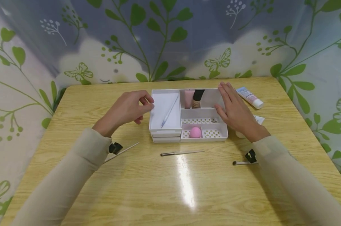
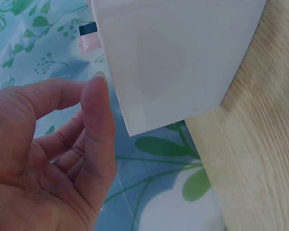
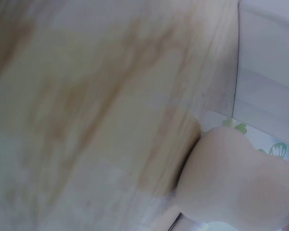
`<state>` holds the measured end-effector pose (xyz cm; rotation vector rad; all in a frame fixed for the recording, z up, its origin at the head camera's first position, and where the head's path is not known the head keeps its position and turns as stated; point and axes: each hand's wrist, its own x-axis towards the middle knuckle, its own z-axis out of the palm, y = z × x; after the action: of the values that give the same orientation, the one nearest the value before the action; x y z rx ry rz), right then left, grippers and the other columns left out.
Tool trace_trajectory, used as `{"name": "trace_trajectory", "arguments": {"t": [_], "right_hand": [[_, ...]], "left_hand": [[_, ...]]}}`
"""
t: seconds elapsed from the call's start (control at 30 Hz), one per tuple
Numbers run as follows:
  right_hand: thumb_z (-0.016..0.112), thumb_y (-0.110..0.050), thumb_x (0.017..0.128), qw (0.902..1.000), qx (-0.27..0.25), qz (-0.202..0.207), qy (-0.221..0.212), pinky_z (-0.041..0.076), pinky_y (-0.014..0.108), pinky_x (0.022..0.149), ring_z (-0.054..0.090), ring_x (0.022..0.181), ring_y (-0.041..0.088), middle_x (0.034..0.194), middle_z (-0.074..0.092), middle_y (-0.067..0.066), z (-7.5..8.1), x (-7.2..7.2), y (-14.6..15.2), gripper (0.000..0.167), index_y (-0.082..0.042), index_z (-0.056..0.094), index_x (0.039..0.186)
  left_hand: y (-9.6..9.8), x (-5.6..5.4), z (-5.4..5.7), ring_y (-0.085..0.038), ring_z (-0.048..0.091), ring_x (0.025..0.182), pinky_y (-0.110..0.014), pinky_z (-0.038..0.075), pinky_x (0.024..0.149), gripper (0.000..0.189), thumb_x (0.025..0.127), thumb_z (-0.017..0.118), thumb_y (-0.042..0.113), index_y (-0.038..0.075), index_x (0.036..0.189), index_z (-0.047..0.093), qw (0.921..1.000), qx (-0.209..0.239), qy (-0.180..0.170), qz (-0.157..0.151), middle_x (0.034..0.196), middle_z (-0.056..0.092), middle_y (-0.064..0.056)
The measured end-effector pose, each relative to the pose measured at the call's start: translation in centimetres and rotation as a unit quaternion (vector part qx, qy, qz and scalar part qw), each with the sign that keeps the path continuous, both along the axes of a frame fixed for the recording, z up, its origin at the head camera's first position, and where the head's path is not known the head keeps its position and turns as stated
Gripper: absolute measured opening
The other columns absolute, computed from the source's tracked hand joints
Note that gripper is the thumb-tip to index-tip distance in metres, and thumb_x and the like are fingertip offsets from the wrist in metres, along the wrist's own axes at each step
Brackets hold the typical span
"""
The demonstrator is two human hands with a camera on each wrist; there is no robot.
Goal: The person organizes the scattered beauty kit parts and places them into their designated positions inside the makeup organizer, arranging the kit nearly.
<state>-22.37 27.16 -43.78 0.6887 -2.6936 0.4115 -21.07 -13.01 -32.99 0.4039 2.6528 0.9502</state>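
A white desktop organizer (image 1: 204, 113) stands between my hands. My left hand (image 1: 130, 106) is beside its left edge, fingers loosely bent and holding nothing; in the left wrist view the thumb tip is close to the white side wall (image 2: 168, 62). My right hand (image 1: 236, 111) lies with straight fingers along the organizer's right rim. In the organizer's back compartment are a pink tube (image 1: 188, 99) and a black-capped foundation bottle (image 1: 198, 98). A pink ball-like item (image 1: 195, 132) sits in a front compartment. One slender, pale stick-like item (image 1: 169, 111) lies on the left top tray.
Makeup brushes lie in front: one in the middle (image 1: 184, 153), another left (image 1: 128, 150), a third right (image 1: 241, 163). Right of the organizer are a blue-white tube (image 1: 250, 97), a white tube (image 1: 259, 119) and a beige, waisted, sponge-like item (image 3: 231, 183). Patterned curtain hangs behind the table.
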Motion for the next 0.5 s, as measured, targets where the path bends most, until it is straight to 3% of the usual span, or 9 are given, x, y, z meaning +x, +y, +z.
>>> {"name": "trace_trajectory", "arguments": {"t": [0.5], "right_hand": [[0.058,-0.020,0.112,1.0000,0.000,0.004,-0.003,0.020,0.057,0.137,0.025,0.164,0.049,0.175,0.028,0.029,0.1,0.1,0.1,0.071,0.009,0.027,0.168]], "left_hand": [[-3.2,1.2,-0.7,-0.021,0.071,0.065,-0.038,0.065,0.068,0.021,0.109,0.064,0.030,0.013,0.119,0.070,0.9983,-0.048,-0.026,-0.021,0.108,0.072,-0.010]]}}
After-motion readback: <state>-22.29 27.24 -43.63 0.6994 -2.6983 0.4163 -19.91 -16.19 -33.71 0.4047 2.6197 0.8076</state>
